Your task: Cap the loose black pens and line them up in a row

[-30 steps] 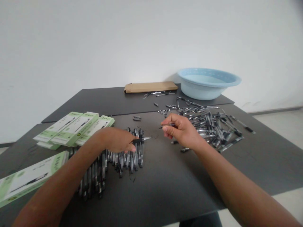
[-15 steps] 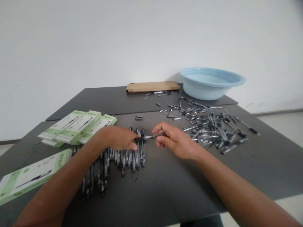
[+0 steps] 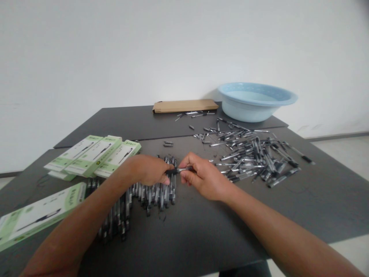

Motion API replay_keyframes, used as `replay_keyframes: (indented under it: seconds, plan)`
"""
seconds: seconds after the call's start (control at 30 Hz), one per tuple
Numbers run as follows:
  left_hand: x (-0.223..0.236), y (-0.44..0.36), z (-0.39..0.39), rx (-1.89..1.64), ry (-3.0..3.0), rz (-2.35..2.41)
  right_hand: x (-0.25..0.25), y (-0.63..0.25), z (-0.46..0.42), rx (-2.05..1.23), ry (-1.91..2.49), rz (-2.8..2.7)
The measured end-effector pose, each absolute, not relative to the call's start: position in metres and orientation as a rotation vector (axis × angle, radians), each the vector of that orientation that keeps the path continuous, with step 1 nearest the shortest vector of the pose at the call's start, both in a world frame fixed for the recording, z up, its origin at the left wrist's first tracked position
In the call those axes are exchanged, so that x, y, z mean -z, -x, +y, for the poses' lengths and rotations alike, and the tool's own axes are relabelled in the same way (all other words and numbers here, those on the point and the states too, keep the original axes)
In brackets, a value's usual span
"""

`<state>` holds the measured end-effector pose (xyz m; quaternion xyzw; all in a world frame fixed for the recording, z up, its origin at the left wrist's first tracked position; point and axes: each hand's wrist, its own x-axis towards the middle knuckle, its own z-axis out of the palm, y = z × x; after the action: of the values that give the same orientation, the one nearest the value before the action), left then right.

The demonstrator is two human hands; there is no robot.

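My left hand (image 3: 150, 171) and my right hand (image 3: 201, 177) meet over the dark table (image 3: 201, 223), both pinched on one black pen (image 3: 178, 169) held level between them. The left fingers grip its dark end, the right fingers its clear barrel. Just under the left hand lies a neat row of assembled pens (image 3: 150, 192), side by side. To the right, a loose heap of pens and pen parts (image 3: 253, 154) is spread over the table.
Green and white pen boxes (image 3: 95, 156) lie at the left, another box (image 3: 37, 217) nearer the front left edge. A light blue basin (image 3: 255, 100) and a flat brown carton (image 3: 186, 105) stand at the back by the white wall.
My right hand came left from the loose heap with a pen part and joined it to the piece in my left hand; both hands now hold the one pen closer together.
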<state>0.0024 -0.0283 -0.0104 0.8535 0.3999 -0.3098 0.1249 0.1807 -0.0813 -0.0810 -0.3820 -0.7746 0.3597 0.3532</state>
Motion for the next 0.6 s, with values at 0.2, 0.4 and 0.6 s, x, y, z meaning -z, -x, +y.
replay_keyframes:
  seconds: [0.2, 0.4, 0.6]
  plan:
    - [0.007, -0.003, -0.036, 0.872, -2.507, 1.257, 0.08, -0.174, -0.085, -0.887, 0.975, -1.967]
    - [0.007, 0.003, -0.05, 0.746, -2.576, 1.315, 0.076, -0.172, -0.09, -0.852, 0.914, -1.971]
    - [0.004, -0.002, -0.055, 0.76, -2.582, 1.321, 0.071, -0.173, -0.092, -0.745, 1.005, -2.066]
